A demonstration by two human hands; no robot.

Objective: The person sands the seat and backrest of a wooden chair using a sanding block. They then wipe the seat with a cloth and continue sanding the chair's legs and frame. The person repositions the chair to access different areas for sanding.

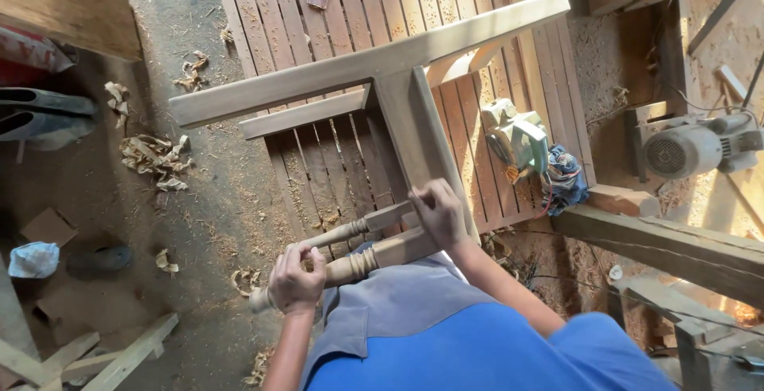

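Head view: looking straight down at a person in a blue shirt and grey shorts, seated or crouched, working on a wooden frame.
Frame: pale wood, T-shaped from above; long top rail runs diagonally from lower left to upper right, with a flat board coming off it toward the person. Lies over a slatted panel on the dirt floor.
Legs: two turned legs side by side, lathe-cut rings visible, running from the flat board down-left over the person's lap.
Left hand: clenched round the free end of the nearer leg, thumb up, at the lower left of the work.
Right hand: fingers curled, grasping where the legs' square ends meet the flat board; can't tell if it holds anything small.
Relation: legs span between the two hands; left hand at the outer tip, right hand at the joint, frame beyond both hands, away from the body.
Planer: green-and-cream power tool on the panel, just right of the flat board, well apart from the right hand; tangled cord beside it.
Motor: grey, far right.
Floor: sawdust, curled shavings to the left.
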